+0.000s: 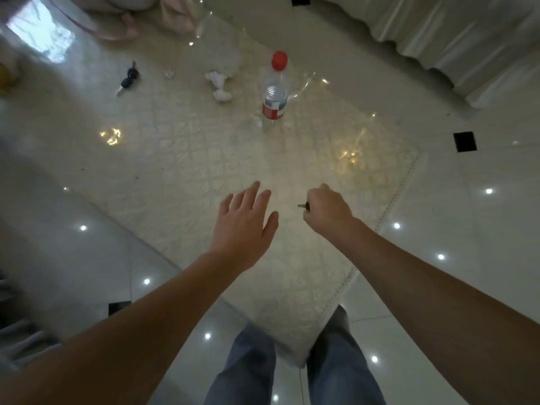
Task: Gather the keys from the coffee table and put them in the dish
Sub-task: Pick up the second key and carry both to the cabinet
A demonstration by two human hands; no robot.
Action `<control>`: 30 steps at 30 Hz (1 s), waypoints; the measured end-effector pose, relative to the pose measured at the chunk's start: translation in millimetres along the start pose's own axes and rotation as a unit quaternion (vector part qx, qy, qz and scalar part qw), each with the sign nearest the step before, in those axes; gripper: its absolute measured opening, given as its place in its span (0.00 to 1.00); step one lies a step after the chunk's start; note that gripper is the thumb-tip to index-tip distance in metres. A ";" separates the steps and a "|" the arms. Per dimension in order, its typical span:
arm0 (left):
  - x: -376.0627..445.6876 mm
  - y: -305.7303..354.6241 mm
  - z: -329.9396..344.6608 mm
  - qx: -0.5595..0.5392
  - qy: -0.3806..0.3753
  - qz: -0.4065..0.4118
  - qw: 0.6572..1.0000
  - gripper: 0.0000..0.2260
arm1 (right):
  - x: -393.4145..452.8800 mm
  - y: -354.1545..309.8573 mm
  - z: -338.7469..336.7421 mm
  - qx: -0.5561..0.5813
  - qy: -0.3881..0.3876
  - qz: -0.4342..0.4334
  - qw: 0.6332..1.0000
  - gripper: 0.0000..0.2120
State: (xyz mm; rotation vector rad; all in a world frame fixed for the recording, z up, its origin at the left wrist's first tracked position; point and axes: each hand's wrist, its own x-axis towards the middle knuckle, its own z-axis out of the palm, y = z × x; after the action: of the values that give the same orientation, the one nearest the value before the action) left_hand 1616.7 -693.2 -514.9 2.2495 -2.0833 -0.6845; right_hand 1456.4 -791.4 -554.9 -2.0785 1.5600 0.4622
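Observation:
My right hand (327,210) is closed around a key (302,205); only its metal tip and a bit of dark head poke out to the left. My left hand (244,226) hovers beside it with fingers spread and holds nothing. Both hands are above the near part of the glass coffee table (175,176). A bunch of dark-headed keys (128,78) lies on the far left of the table. A clear glass dish (304,83) stands at the far side, just right of the bottle; its rim is faint.
A water bottle (274,92) with a red cap stands upright mid-table. Crumpled white tissues (219,86) and a small white scrap (169,72) lie left of it. White sofa fabric (438,30) fills the top right. My jeans-clad legs (292,369) stand at the table's near corner on glossy tiles.

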 end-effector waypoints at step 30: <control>-250.5 45.4 -253.0 0.076 0.243 -0.084 0.963 0.24 | -295.6 -129.2 -230.5 0.006 0.288 -0.384 0.877 0.10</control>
State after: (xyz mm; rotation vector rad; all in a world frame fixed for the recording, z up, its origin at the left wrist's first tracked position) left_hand 1646.1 -533.8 -194.7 2.3755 -1.7716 0.0438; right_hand 1489.4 -661.7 -181.7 -2.7327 0.8217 -0.4958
